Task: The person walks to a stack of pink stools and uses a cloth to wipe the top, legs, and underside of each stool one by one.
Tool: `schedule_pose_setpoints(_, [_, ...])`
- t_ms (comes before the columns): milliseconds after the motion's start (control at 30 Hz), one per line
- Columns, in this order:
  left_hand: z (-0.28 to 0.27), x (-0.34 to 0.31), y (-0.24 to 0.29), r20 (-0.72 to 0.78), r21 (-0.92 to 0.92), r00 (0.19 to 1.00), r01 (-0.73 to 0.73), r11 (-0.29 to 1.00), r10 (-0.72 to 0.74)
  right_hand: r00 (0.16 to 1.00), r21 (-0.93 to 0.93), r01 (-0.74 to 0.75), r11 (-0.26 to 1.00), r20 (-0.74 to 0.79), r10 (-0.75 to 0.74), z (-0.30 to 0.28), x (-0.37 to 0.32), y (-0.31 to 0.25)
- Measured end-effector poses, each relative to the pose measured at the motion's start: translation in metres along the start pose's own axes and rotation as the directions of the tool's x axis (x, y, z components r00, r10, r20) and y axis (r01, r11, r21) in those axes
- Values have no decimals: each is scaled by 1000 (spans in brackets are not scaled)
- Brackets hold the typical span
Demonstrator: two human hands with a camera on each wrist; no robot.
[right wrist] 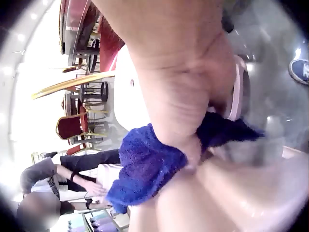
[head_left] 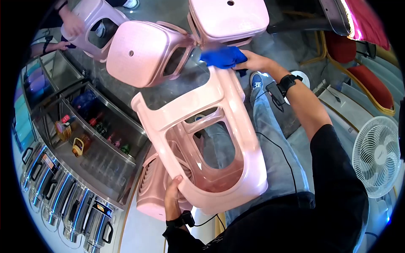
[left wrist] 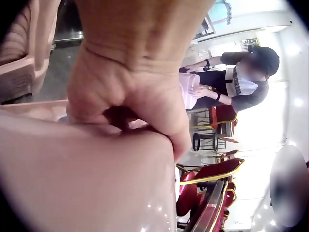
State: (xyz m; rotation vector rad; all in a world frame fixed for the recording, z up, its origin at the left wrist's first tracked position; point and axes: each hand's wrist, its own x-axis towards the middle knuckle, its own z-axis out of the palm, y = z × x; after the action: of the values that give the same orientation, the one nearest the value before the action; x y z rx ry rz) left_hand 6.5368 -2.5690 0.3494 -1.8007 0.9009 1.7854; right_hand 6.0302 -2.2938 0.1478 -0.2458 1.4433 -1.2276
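A pink plastic stool [head_left: 185, 103] is held tilted on its side in front of the body, its legs pointing up and to the left. My left hand [head_left: 172, 197] grips the stool's lower edge, thumb on the outer face; in the left wrist view the hand [left wrist: 130, 92] is curled over the pink plastic [left wrist: 87, 174]. My right hand [head_left: 253, 61] holds a blue cloth [head_left: 223, 57] against the end of an upper leg. In the right wrist view, the fluffy cloth [right wrist: 145, 164] bunches under the right hand [right wrist: 183, 106], its fingertips partly hidden.
Two pink stools [head_left: 137, 52] [head_left: 230, 19] stand ahead on the floor; another person handles a stool [head_left: 95, 25] at the upper left. A metal counter [head_left: 97, 168] with bottles lies left, another pink stool [head_left: 158, 185] beside it. A white fan [head_left: 377, 156] and red chairs [head_left: 371, 86] are right.
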Motion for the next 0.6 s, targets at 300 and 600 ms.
schedule_pose_setpoints(300, [-6,-8,8,159,-121,981,-89,989,108,976,800,164,578,-216,22,62,-21,-53])
schedule_pose_setpoints(600, [-10,4,7,71,-123,988,-131,984,141,851,46,317,947,-455,-263,91,-39,-33])
